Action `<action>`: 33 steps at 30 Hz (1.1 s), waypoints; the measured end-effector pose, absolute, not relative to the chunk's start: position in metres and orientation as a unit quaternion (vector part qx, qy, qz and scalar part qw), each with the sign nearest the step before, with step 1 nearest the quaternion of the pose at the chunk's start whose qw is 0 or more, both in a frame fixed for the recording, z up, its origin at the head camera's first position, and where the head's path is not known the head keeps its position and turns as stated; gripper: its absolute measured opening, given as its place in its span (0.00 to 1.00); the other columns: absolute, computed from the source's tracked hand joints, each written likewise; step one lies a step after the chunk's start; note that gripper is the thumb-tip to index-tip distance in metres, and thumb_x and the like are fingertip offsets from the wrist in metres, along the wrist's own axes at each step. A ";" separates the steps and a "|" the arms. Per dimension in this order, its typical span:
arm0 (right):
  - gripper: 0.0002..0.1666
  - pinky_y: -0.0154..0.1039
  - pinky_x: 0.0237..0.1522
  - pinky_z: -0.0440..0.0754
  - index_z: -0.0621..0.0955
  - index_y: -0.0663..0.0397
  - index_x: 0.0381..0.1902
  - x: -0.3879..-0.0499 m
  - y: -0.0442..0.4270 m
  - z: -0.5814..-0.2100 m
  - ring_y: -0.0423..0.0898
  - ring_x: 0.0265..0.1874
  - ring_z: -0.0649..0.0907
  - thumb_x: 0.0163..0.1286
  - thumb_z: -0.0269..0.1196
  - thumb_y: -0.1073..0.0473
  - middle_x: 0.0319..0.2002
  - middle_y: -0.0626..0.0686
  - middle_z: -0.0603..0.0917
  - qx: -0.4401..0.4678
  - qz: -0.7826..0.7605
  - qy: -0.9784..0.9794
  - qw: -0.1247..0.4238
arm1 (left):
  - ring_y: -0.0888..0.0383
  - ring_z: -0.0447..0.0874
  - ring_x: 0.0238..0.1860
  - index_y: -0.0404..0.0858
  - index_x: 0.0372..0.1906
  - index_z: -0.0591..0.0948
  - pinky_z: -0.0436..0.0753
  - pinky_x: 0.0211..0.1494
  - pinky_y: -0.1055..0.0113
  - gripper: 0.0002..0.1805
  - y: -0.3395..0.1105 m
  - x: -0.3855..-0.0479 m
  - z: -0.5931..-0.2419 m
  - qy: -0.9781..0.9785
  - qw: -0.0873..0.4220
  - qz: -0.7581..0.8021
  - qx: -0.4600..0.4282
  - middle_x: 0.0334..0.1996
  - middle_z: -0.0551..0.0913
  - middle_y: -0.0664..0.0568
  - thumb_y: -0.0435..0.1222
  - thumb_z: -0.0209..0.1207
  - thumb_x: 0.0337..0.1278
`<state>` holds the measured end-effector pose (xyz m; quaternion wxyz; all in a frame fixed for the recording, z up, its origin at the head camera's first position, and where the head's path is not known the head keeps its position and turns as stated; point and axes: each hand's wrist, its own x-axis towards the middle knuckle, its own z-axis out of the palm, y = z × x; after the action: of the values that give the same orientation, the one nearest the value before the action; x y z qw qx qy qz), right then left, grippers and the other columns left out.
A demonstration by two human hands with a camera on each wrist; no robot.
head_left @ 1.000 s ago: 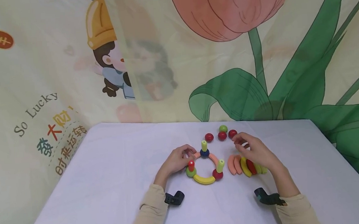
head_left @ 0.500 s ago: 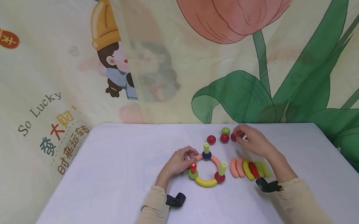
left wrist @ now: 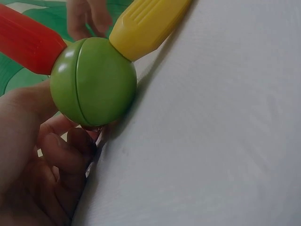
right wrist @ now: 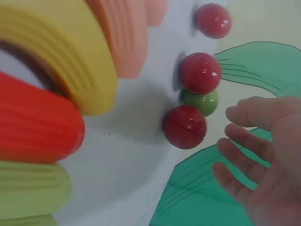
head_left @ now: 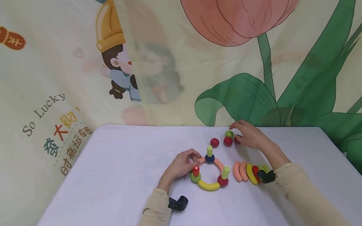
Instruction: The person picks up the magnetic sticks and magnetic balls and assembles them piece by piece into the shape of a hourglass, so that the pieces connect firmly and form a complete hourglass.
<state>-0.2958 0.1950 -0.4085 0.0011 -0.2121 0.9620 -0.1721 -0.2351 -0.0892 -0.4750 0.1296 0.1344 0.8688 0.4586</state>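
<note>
A ring of toy balls and curved sticks lies on the table. My left hand [head_left: 181, 164] is at its left side, with the thumb and fingers around a pink curved stick [head_left: 202, 159]; the grip itself is mostly hidden. Beside that hand sits a green ball [left wrist: 94, 82] bearing an upright red stick [head_left: 196, 171] and joined to a yellow curved stick [head_left: 209, 186]. A dark blue ball [head_left: 209, 158] and a red ball [head_left: 223, 181] carry light green sticks. My right hand [head_left: 250, 135], fingers spread, reaches over loose red balls [right wrist: 185, 127] and a green ball [head_left: 229, 134].
To the right of the ring lies a row of curved and straight sticks: pink [head_left: 237, 171], yellow [head_left: 251, 174], red [right wrist: 37, 122] and light green [right wrist: 30, 188]. The right wrist camera [head_left: 267, 176] hangs over part of it. A printed cloth [head_left: 165, 58] stands behind the table.
My right hand has moved from beside the rightmost red ball, which it touched, to farther back with its fingers spreading near the green ball. The left hand stays at the ring. The view shifts slightly.
</note>
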 end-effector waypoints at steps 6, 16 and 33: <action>0.23 0.58 0.56 0.74 0.75 0.59 0.57 -0.307 0.193 -0.418 0.62 0.56 0.73 0.63 0.54 0.71 0.58 0.66 0.72 -0.228 -0.153 0.961 0.023 | 0.60 0.67 0.15 0.48 0.47 0.79 0.68 0.18 0.71 0.11 -0.087 -0.234 -0.474 0.865 0.129 0.464 0.139 0.34 0.78 0.56 0.39 0.59 0.59; 0.23 0.57 0.57 0.73 0.77 0.58 0.56 -0.312 0.186 -0.429 0.61 0.56 0.76 0.63 0.53 0.75 0.56 0.65 0.73 -0.230 -0.146 0.960 0.056 | 0.59 0.67 0.17 0.48 0.47 0.79 0.68 0.19 0.71 0.11 -0.084 -0.231 -0.473 0.867 0.132 0.462 0.135 0.34 0.78 0.56 0.39 0.58 0.58; 0.18 0.54 0.48 0.79 0.77 0.57 0.52 -0.313 0.181 -0.433 0.54 0.42 0.79 0.63 0.58 0.67 0.48 0.61 0.76 -0.202 -0.183 0.962 0.007 | 0.61 0.68 0.17 0.49 0.47 0.79 0.68 0.19 0.72 0.12 -0.089 -0.233 -0.473 0.870 0.128 0.457 0.132 0.33 0.78 0.57 0.39 0.59 0.58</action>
<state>-0.3132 0.1811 -0.4327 0.0066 -0.2018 0.9621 -0.1833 -0.2330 -0.0888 -0.4726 0.1283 0.1315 0.8704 0.4568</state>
